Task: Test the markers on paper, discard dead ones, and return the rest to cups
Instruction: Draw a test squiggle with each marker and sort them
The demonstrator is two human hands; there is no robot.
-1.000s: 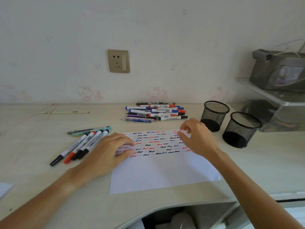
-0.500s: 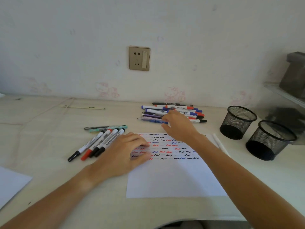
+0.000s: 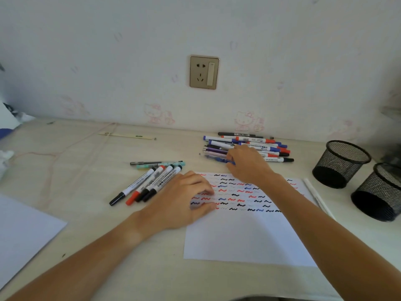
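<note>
Brightness: soft, even daylight; a pale, slightly bluish cast on the wall above the wall socket.
Shadows: faint and diffuse, just under the forearms and beside the mesh cups, well right of the socket.
Glare: none marked; white paper below the socket reads bright but keeps its detail.
Blur: slight softness on the right hand.
Distortion: wide-angle bending toward the edges, far from the socket.

Marker barrels: dark print lines present, too small to read.
Marker pile, desk rear edge: label strips blurred, illegible.
Paper: wavy test strokes only, no characters.
Wall stickers: cartoon figures, no text.
</note>
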